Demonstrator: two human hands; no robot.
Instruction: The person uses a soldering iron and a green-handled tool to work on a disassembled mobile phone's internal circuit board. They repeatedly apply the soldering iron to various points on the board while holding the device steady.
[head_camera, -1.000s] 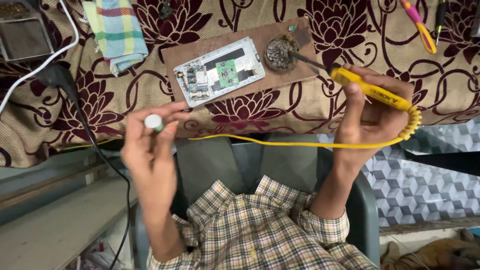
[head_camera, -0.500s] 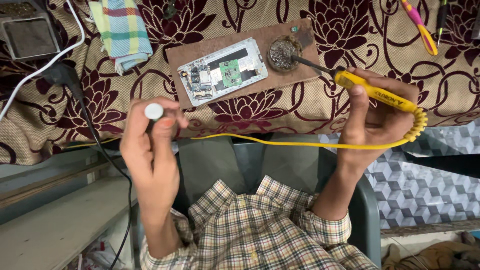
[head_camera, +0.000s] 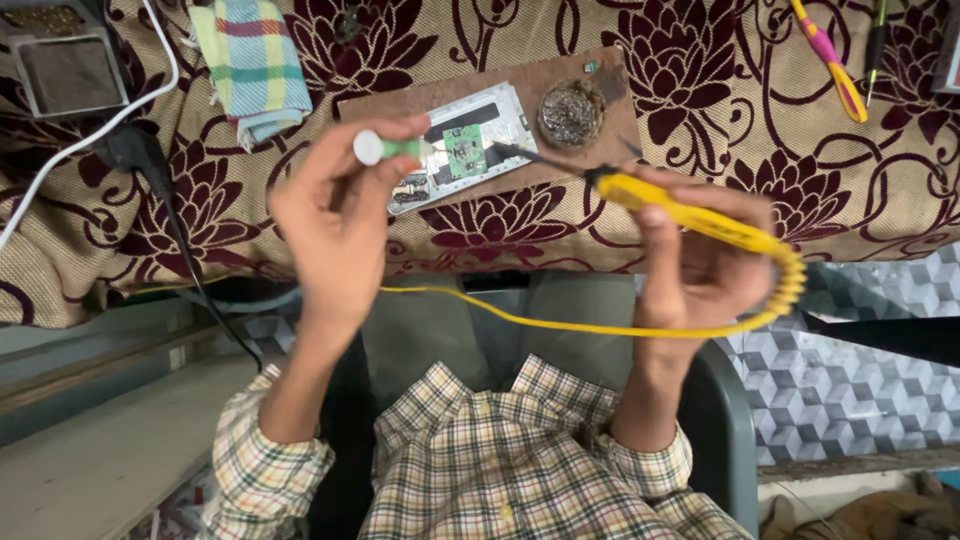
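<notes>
Here left hand (head_camera: 335, 215) pinches a green tube (head_camera: 385, 148), right hand (head_camera: 700, 260) grips yellow soldering iron (head_camera: 690, 215)

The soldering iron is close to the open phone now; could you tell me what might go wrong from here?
1. The soldering iron has its tip right at the open phone, so a slip could scorch parts near the green board.
2. The left hand holds the small tube close to that tip, so fingers could get burnt.
3. The yellow cord hangs loose and could snag.

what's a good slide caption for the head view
Right hand aims a yellow soldering iron at an opened phone; left hand holds a small green tube.
</notes>
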